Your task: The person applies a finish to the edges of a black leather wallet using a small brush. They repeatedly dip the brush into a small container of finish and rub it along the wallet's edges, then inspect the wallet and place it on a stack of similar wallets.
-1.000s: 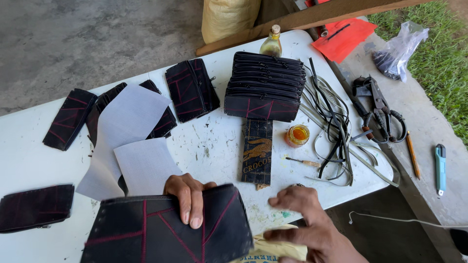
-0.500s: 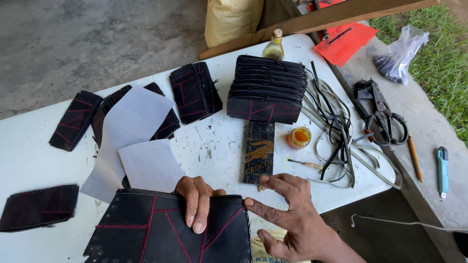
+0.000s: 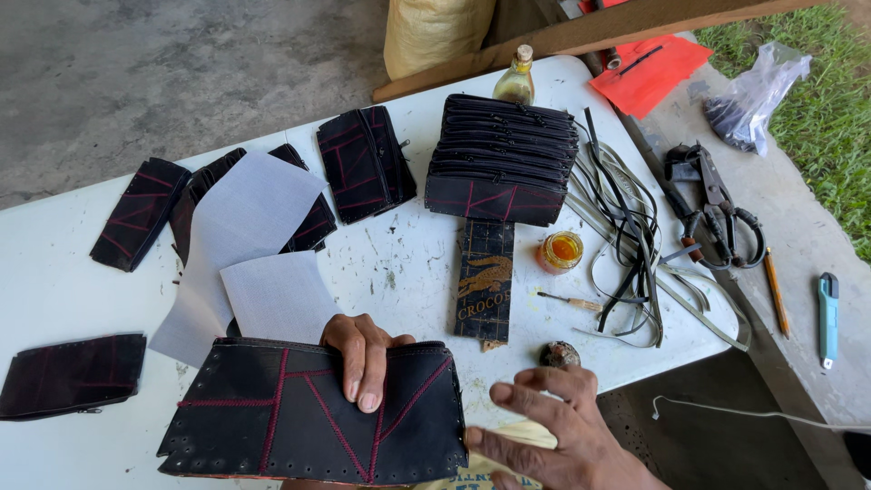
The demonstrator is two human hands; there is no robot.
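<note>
A black panel [image 3: 272, 417] with dark red stitching and punched edge holes lies at the near edge of the white table [image 3: 399, 263]. My left hand [image 3: 363, 358] curls over its top edge, fingers pressed flat on its face. My right hand [image 3: 553, 431] hovers just right of the panel with fingers spread and the thumb close to the panel's right edge. A yellowish printed sack [image 3: 508, 454] shows beneath that hand.
White sheets [image 3: 249, 227] lie above the panel, with black stitched pouches [image 3: 363, 163] around them and a stack [image 3: 504, 159] behind. A dark strip with a crocodile picture [image 3: 485, 277], an orange jar [image 3: 560, 251], black straps [image 3: 626, 227], shears [image 3: 717, 209], a pencil [image 3: 776, 290] and a teal knife [image 3: 827, 308] sit right.
My right hand has drawn back from the panel's right edge and spread its fingers. My left hand still holds the panel's top edge.
</note>
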